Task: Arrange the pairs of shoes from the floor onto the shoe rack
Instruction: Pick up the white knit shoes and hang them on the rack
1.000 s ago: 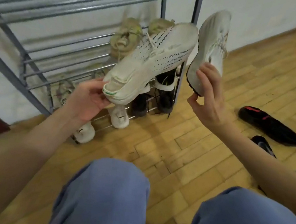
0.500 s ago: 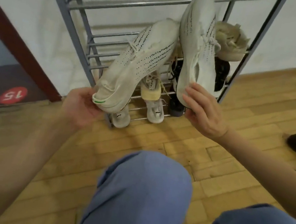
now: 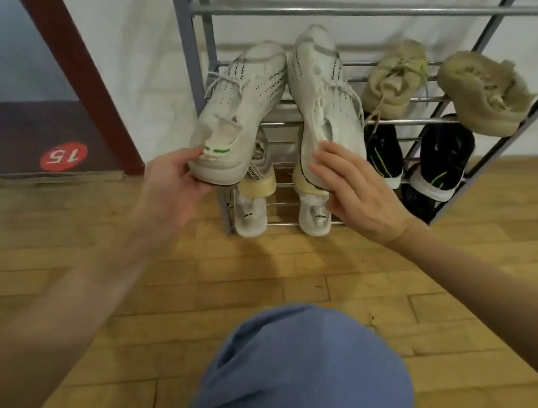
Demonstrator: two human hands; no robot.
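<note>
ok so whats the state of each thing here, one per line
left white shoe: heel gripped by left hand, toe on rack
right white shoe: heel held by right hand, toe on rack
beige pair: shelved
black pair: shelved
shoe rack: top tier bare

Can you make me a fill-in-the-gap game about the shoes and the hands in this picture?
1. The left hand holds the heel of a ____ shoe with a green mark.
2. The red round sticker on the dark floor shows the number ____.
3. The two black shoes sit right under the two ____ shoes on the shoe rack.
4. The person's knee is covered in ____ cloth.

Missing words: white; 15; beige; blue
</note>
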